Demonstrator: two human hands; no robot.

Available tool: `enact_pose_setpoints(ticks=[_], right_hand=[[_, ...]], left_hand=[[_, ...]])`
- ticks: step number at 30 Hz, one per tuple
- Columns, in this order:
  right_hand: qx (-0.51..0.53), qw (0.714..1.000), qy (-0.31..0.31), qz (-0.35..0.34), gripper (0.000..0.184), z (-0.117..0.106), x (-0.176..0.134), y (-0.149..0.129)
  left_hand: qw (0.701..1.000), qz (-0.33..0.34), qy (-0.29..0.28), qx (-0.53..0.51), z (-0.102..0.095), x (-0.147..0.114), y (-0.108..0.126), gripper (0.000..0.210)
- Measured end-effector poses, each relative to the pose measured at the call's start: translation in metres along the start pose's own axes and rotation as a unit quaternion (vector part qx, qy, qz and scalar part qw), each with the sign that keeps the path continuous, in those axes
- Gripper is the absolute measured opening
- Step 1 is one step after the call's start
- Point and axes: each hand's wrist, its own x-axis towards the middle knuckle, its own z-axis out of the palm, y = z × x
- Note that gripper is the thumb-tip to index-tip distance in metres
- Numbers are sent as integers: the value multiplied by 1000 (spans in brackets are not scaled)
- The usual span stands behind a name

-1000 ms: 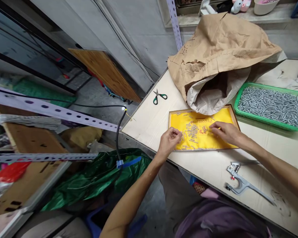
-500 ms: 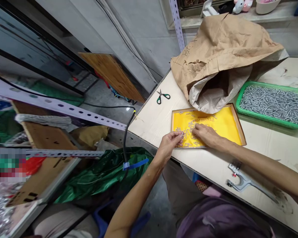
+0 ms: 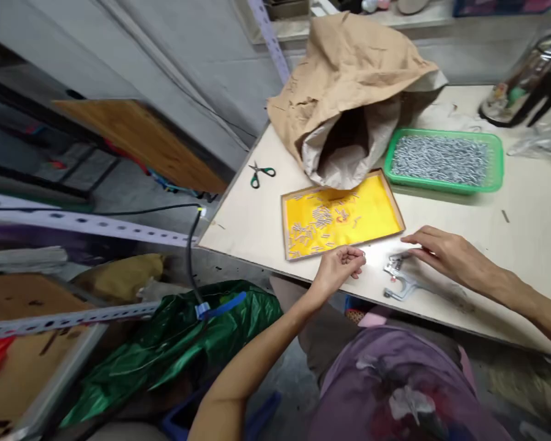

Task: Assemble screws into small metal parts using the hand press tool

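Observation:
My left hand is closed in a pinch at the table's front edge, with a tiny metal piece showing at the fingertips; its exact kind is too small to make out. My right hand hovers over the tabletop, thumb and fingers apart, nothing seen between them. Just below its fingertips lies a grey C-shaped metal hand tool with a long handle. Behind my left hand sits a shallow cardboard tray with a yellow lining, where small silver metal pins are scattered and heaped.
A green plastic basket full of silver pins stands behind my right hand. An open brown paper sack leans over the tray's back edge. Green-handled scissors lie at left. A glass kettle-like jug stands far right.
My right hand has left the tray and moved right, to the metal tool. My left hand has come off the pins to the tray's front right. The view has turned rightward.

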Motion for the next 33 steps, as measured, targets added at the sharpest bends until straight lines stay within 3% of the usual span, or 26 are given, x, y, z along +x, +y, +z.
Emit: enact_pose_setpoints(ticks=[2,5,9,14,25,33], right_hand=[[-5,999,6,47,37,-1,-46,7],[-1,995,11,104,39,10,-100,12],[-1,988,53,142,40,25,-132,14],[-21,985,97,141,40,30,-129,25],[-32,990,84,111,42,34,-107,35],[-77,987,65,128,40,25,-86,55]], left_hand=[[998,-36,-37,21,20,2,-4,22],[993,-75,-45,77,41,3,-10,17],[981,-106,-43,156,52,-1,-15,17],[970,-142,-53,191,55,-6,-18,19],[958,-183,-37,218,61,0,-24,13],[933,-209,-64,287,62,3,-18,13]])
